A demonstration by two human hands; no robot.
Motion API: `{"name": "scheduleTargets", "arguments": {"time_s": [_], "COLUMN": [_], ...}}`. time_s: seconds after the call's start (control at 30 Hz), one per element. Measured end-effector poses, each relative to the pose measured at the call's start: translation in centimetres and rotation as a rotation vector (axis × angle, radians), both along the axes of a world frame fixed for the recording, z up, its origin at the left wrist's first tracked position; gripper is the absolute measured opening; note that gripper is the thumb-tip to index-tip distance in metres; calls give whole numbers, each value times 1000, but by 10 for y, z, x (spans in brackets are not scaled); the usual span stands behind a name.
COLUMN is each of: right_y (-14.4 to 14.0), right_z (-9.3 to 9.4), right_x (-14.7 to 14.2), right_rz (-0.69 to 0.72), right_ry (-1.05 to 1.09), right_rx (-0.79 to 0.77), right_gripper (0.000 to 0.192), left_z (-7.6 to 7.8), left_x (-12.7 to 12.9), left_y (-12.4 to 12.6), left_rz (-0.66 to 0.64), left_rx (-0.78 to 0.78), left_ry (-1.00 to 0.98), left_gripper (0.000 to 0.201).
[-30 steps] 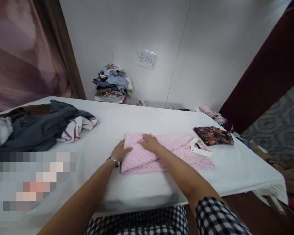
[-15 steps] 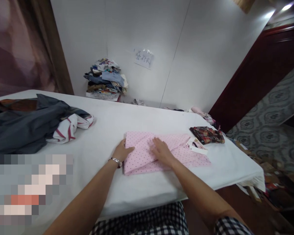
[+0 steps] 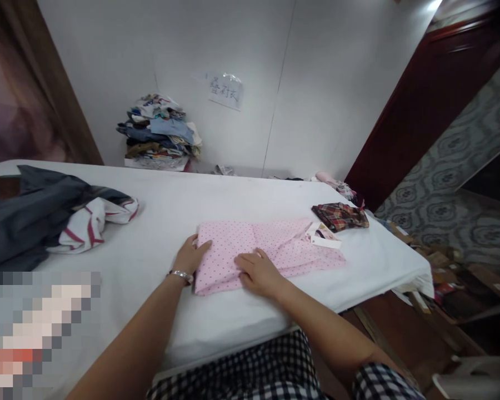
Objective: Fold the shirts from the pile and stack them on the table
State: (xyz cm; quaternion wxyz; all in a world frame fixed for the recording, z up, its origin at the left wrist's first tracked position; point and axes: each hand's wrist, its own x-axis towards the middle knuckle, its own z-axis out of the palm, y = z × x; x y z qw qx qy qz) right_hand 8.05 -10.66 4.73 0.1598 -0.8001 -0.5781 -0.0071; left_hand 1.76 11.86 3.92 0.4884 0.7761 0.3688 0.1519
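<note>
A pink dotted shirt (image 3: 275, 244) lies partly folded on the white table (image 3: 216, 194), its white collar and tag at the right end. My left hand (image 3: 190, 256) grips the shirt's left edge, thumb on top of the cloth. My right hand (image 3: 258, 272) rests flat on the shirt's near edge, fingers spread and pointing left. A bracelet sits on my left wrist.
A dark grey garment (image 3: 29, 214) and a white cloth with red stripes (image 3: 89, 222) lie at the table's left. A folded plaid garment (image 3: 339, 215) sits near the right edge. A stack of clothes (image 3: 160, 133) stands by the wall. Boxes clutter the floor at right.
My right hand has slid from the far upper part of the shirt toward me, down to its near edge. My left hand stays at the left edge. The view has shifted right.
</note>
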Motion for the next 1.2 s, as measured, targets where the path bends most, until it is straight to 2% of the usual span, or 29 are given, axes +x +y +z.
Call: {"name": "scheduleTargets", "arguments": {"time_s": [0.23,0.4,0.5,0.57,0.67,0.73,0.83,0.93,1.03,1.13,1.2], "right_y": [21,12,3,-2,-7,-9,-13,-19,-27,-35,-39], "right_z": [-1,-3,5,11,10,3,-7,-5,-3,-10,-18], "right_x": [6,-9,-13,-10,2,10,16,19,24,32,38], "right_rz": [-70,-57,-21,-50,-148,-168,-137,-126,-182,-166,-131], "right_ry": [-15,18,26,25,37,85,182,207,166,196,288], "right_rx": [-59,4,15,59,90,-1,-122,-60,13,-14,44], "right_gripper": [21,21,20,24,42,54,62,63,62,57,51], "left_z": [6,10,11,12,13,14,15,15,15,16,21], "left_x": [-1,-1,-1,0,-1,-1,-2,-2,-2,-1,0], "left_y": [2,4,4,4,2,1,-1,-1,0,3,5], "left_rz": [2,-25,-33,-36,-30,-29,-27,-14,-9,-46,-65], "left_rx": [7,26,2,-27,-37,-24,-14,-26,-30,-81,-137], "left_ry": [51,101,103,97,101,104,104,102,103,69,59], "left_gripper": [66,65,67,68,70,72,74,76,72,57,52]}}
